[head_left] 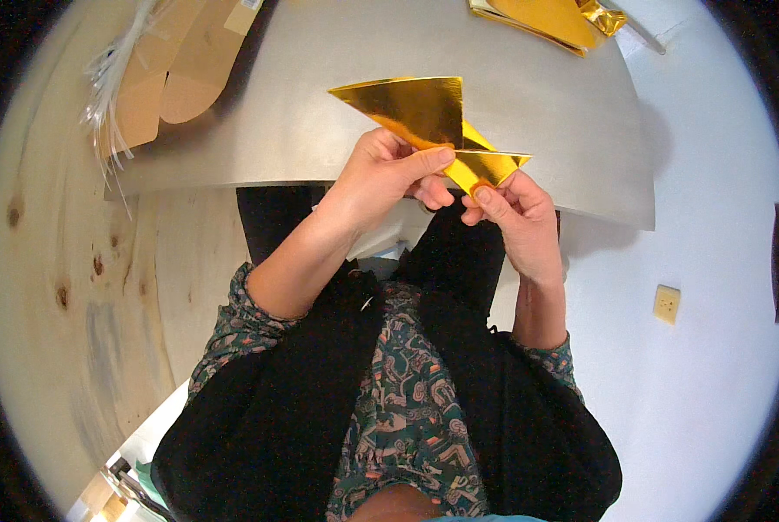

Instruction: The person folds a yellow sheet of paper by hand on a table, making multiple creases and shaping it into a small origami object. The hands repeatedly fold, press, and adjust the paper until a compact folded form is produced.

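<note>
Between my two hands is a sheet of shiny gold foil paper [415,104], folded into pointed, triangular flaps. My left hand [398,174] pinches it near the middle, thumb on top, with a large triangular flap standing out to the far left. At the lower right folded part, my right hand [515,209] grips the paper between thumb and fingers. The hands are close together, just above the near edge of the grey table [563,130]. Some of the fingertips under the paper are hidden.
A cardboard box [180,70] with clear plastic strands [106,96] along its side stands at the far left of the table. More gold foil paper [546,22] lies at the far right. A white wall with an outlet [667,304] is on the right, a wooden panel [76,235] on the left.
</note>
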Tool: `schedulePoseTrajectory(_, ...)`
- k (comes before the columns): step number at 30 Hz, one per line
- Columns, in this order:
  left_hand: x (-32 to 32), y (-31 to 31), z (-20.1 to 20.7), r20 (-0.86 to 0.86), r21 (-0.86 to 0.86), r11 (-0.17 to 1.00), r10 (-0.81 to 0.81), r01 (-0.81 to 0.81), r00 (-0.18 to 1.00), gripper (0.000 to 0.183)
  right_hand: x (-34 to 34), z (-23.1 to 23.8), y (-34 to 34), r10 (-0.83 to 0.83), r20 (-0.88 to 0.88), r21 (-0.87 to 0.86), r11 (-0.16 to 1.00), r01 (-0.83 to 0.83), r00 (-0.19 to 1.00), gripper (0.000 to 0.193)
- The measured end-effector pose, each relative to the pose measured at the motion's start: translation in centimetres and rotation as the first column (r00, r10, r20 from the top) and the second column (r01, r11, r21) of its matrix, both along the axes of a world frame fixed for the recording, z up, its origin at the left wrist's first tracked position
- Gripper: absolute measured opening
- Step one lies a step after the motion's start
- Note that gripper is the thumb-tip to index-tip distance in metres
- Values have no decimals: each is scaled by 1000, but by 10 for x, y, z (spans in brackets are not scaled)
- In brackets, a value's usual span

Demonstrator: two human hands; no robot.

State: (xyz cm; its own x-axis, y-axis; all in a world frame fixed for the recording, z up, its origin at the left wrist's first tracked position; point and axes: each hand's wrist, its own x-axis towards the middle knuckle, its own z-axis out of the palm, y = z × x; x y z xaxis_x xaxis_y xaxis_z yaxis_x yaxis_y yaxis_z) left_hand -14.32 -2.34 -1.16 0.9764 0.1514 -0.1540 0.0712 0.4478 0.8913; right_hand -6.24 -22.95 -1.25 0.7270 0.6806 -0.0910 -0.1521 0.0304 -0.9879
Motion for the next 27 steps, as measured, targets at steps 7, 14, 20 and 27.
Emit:
schedulePoseTrajectory(7, -7, 11, -1, -5, -154, 988, -13, 12, 1000, 23, -1, 7, 9, 30, 30, 28, 999, -31, 999, 15)
schedulePoseTrajectory(14, -10, 8, 3, 10, -76, 996, 44, -43, 999, 23, 0, 5, 16, -78, 185, 36, 997, 72, 980, 16)
schedulePoseTrajectory(20, -12, 9, 3, 30, -47, 998, 42, -40, 999, 23, -3, 4, 18, -96, 123, 89, 992, 86, 988, 15)
schedulePoseTrajectory(27, -16, 15, 0, 65, -14, 1000, -17, 18, 998, 23, -3, 8, 21, -136, 152, 129, 985, 117, 979, 17)
